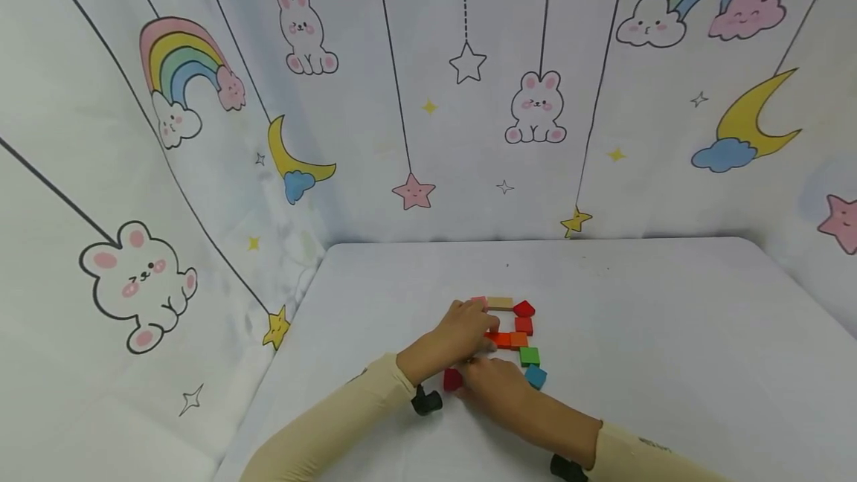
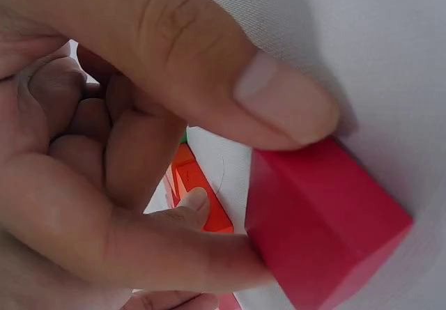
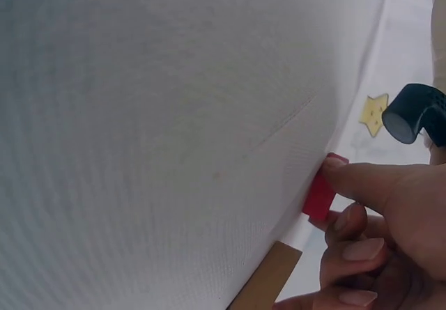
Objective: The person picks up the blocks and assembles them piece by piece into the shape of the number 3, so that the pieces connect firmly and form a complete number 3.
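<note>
My right hand [image 1: 498,393] pinches a dark red block [image 1: 452,379] between thumb and index finger, low at the tabletop. In the left wrist view, this block [image 2: 320,219] is large, with the right thumb along one side. Just beyond, my left hand [image 1: 455,337] reaches over the row, its thumb against an orange-red block [image 1: 501,341] and its index finger curled at the far side. A second orange block [image 1: 518,340] adjoins that one. Beside the right hand's lower fingers lies a wooden block [image 3: 268,279]. The left palm hides part of the arrangement.
Around the hands lie a pale wooden block [image 1: 499,303], a red pointed block [image 1: 524,309], a red square block [image 1: 524,326], a green block [image 1: 530,356] and a blue block [image 1: 535,376]. A white cloth covers the table [image 1: 643,355]; patterned cloth walls [image 1: 361,117] rise behind and beside it.
</note>
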The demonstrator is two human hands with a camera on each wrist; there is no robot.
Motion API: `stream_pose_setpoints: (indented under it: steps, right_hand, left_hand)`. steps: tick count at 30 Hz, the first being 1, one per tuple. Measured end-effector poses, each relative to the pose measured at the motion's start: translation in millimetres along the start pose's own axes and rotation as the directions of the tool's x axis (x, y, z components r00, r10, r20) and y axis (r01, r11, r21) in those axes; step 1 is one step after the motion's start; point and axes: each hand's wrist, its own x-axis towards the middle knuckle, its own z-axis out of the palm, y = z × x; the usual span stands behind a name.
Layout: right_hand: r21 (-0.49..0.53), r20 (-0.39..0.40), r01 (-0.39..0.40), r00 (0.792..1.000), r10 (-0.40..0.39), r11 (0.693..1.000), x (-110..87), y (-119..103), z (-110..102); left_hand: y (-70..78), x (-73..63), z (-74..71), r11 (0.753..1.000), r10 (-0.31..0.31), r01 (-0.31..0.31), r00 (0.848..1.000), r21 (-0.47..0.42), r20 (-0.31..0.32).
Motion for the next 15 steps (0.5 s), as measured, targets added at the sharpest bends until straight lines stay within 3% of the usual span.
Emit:
stream_pose_setpoints:
  steps: [8, 15]
  right_hand:
    - [0.015, 0.044, -0.072, 0.997, 0.071, 0.997, 0.7, 2.9, -2.1]
    - [0.104, 0.09, -0.106, 0.991, 0.097, 0.989, -3.6, 12.7, -6.5]
  left_hand:
    - [-2.4, 1.1, 4.0, 1.0, -0.002, 0.002, 1.0, -0.011, -0.005]
    - [-3.3, 0.2, 4.8, 1.0, 0.001, -0.002, 1.0, -0.019, -0.016]
